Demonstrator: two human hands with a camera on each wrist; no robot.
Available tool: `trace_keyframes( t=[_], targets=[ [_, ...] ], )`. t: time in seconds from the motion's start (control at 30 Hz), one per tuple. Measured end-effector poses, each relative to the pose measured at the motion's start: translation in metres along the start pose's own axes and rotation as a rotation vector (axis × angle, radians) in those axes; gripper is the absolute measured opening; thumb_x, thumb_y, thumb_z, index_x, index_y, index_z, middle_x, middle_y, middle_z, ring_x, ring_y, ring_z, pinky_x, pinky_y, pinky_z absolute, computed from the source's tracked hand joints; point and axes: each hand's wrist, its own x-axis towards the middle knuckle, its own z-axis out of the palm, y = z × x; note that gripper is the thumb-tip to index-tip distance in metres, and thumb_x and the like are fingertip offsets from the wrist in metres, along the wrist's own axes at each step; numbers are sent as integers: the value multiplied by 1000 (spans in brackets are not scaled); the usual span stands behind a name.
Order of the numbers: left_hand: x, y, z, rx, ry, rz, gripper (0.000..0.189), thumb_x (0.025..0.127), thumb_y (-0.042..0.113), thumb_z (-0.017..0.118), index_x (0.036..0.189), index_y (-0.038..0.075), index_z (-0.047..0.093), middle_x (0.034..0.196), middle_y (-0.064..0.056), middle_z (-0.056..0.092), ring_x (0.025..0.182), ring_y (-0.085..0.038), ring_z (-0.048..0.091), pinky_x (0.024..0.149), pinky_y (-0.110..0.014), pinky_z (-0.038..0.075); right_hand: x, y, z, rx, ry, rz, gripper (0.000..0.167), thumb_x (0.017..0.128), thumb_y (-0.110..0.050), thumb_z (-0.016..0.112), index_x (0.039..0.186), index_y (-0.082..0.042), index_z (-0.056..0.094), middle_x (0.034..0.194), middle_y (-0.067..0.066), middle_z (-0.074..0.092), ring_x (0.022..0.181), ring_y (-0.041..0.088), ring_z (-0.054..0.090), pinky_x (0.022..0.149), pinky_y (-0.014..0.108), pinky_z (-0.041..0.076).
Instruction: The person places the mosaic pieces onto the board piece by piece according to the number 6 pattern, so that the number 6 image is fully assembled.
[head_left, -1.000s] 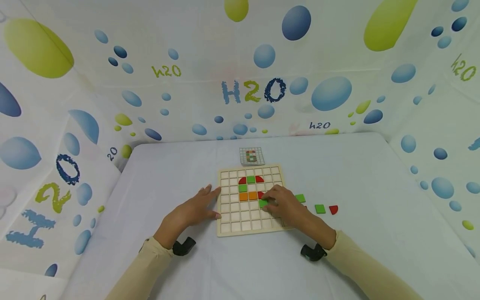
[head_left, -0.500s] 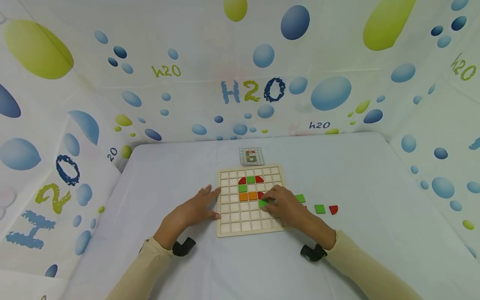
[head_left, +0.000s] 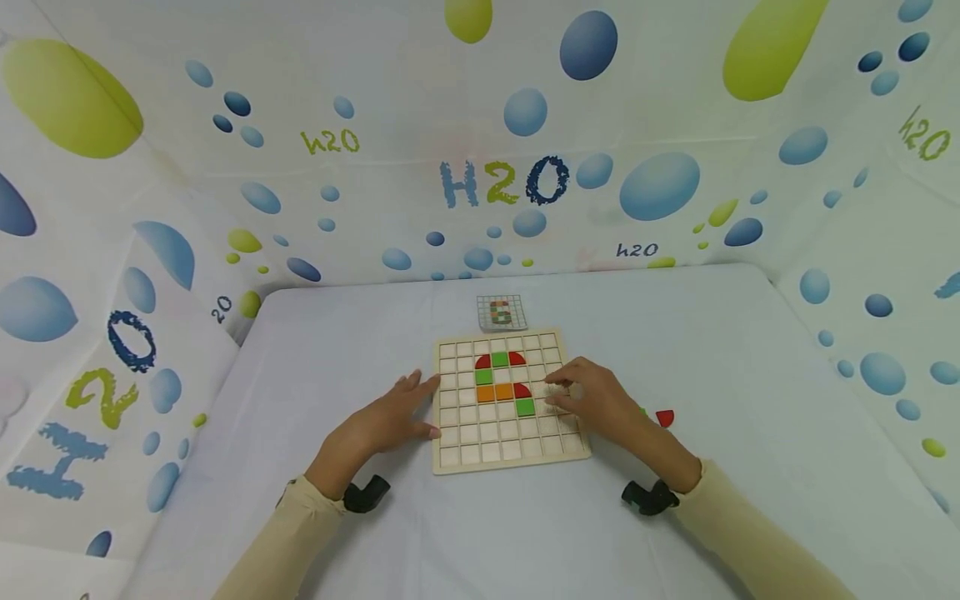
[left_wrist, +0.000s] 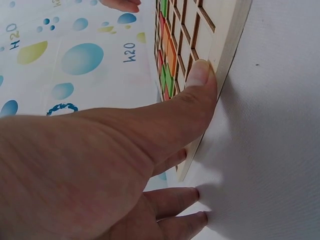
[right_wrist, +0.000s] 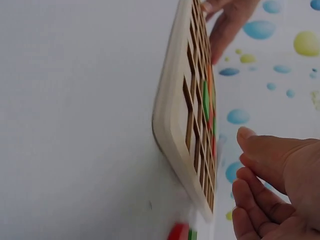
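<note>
A wooden grid board (head_left: 510, 467) lies on the table. My left hand (head_left: 393, 414) rests against its left edge, and in the left wrist view the thumb (left_wrist: 199, 75) touches the rim. Over the right side of the board hovers my right hand (head_left: 600, 402), thumb and fingertips apart, holding nothing visible. Set in the cells are a green square tile (head_left: 526, 407), a red quarter-round tile (head_left: 522, 390) just above it, two orange tiles (head_left: 495, 392), a green tile (head_left: 483, 377), and a top row of a green tile (head_left: 500, 359) between two red quarter-rounds.
Behind the board lies a small gridded pattern card (head_left: 502, 315) with a coloured figure. To the right of the board, a loose red quarter-round tile (head_left: 665, 417) shows beside the right forearm, which mostly hides a green tile (head_left: 642, 412). A printed cloth backdrop (head_left: 375, 208) surrounds the table.
My right hand has let go of the green square tile, which stays in its cell, and has moved right, covering most of the loose tiles. The left hand has not moved.
</note>
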Motion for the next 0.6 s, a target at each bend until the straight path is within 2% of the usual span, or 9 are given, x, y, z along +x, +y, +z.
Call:
trace_keyframes(
  t=[0.13, 0.27, 0.5, 0.6],
  targets=[
    [1, -2, 1, 2, -5, -2, 93, 95, 35, 79, 169, 13, 26, 175, -24, 14, 162, -45, 12, 125, -65, 26, -6, 14, -14, -8, 55, -54, 32, 94, -15, 82, 126, -10, 75, 117, 5, 70, 107, 22, 66, 96, 45, 59],
    [3, -4, 2, 7, -6, -9, 93, 95, 35, 78, 169, 14, 26, 175, -23, 13, 162, -45, 12, 125, -65, 26, -12, 26, -27, -10, 90, -72, 36, 93, -13, 83, 128, -7, 74, 119, 8, 71, 109, 25, 67, 96, 49, 59],
    [4, -6, 1, 4, -11, -10, 94, 95, 36, 78, 169, 15, 25, 176, -22, 12, 162, -44, 10, 125, -65, 25, -23, 49, -45, -12, 105, 6, 37, 95, -16, 81, 130, -8, 73, 124, 9, 71, 115, 29, 66, 99, 53, 58],
    [5, -5, 2, 0, -12, -7, 94, 95, 37, 78, 169, 15, 25, 175, -22, 13, 162, -45, 10, 125, -65, 25, -32, 58, -53, -22, 101, 59, 37, 97, -18, 79, 132, -10, 72, 127, 9, 69, 118, 32, 65, 94, 51, 61]
  ],
)
